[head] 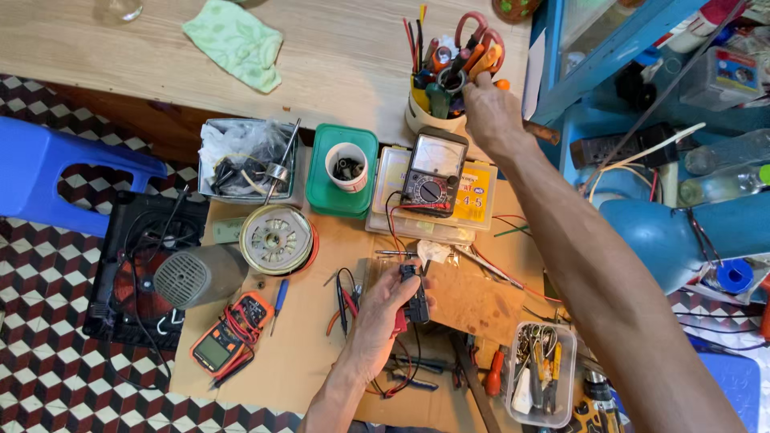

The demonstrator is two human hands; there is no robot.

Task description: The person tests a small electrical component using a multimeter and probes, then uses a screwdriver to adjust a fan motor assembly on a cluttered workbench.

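I am gripping a small black part (415, 298) in my left hand (385, 309) while my right hand (491, 112) is reaching, fingers curled, into the tool cup (429, 119), nothing pulled out yet.

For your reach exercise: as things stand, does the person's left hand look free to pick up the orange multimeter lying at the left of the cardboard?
Probably not straight away. The left hand grips a small black part, so it is occupied, though nothing blocks the path to the orange multimeter.
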